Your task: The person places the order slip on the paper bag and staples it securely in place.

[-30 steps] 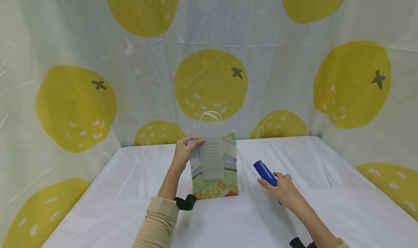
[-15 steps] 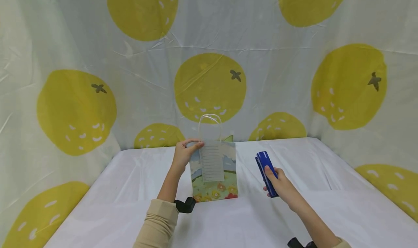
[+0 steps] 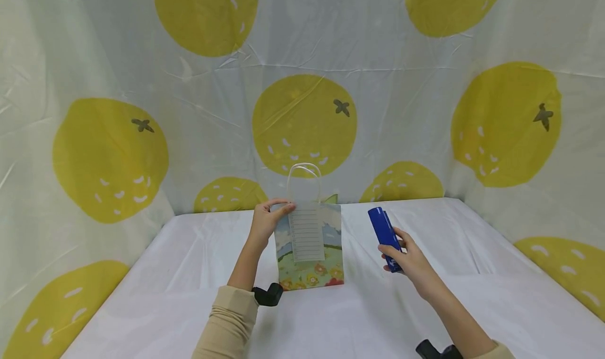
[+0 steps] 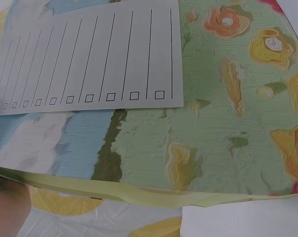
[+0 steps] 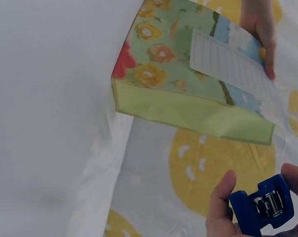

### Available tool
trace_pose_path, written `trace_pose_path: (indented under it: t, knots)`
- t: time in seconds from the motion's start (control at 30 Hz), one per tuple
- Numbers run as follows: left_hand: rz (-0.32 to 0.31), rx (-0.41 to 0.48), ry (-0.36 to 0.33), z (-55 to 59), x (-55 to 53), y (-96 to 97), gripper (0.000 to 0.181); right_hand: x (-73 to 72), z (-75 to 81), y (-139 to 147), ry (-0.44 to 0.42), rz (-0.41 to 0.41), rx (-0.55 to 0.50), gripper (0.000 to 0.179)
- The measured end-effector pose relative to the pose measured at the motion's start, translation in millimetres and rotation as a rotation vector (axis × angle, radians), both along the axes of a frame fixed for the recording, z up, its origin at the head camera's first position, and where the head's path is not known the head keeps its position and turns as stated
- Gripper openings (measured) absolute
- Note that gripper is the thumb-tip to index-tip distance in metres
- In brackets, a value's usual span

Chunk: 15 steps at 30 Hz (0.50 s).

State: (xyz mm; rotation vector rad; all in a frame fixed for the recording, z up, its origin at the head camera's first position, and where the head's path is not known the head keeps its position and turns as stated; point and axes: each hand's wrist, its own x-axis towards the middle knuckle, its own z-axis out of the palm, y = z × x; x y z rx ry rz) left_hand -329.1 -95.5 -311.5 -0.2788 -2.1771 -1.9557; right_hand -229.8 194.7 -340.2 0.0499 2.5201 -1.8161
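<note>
A paper gift bag with painted flowers stands upright on the white-covered table, white handles up. Against its front lies a lined checklist slip, its top near the bag's upper edge. My left hand pinches the slip and the bag together at the upper left corner. In the left wrist view the slip's ruled lines and small boxes show close up. To the right of the bag, my right hand grips a blue stapler, held tilted above the table. Its metal end faces the right wrist camera.
White cloth covers the table. Behind it hangs a pale curtain with large yellow fruit prints. Black wrist cameras sit on both forearms.
The stapler has turned in my right hand and moved upward, so it now points up and left. My left hand and the bag keep their place.
</note>
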Motion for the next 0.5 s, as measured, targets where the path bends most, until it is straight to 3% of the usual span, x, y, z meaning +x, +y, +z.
trace_pose_path:
  t: [0.13, 0.3, 0.5]
  knots:
    - [0.003, 0.003, -0.007, 0.3, -0.7, -0.1, 0.027, -0.9, 2.9, 0.1, 0.049, 0.001, 0.004, 0.078]
    - [0.001, 0.006, -0.012, -0.2, -1.4, 0.3, 0.026, -1.9, 6.5, -0.9, 0.052, 0.007, 0.009, 0.073]
    - [0.004, 0.000, -0.022, 0.8, -1.3, 0.2, 0.026, -6.9, 10.5, -1.4, 0.037, -0.028, -0.131, 0.072]
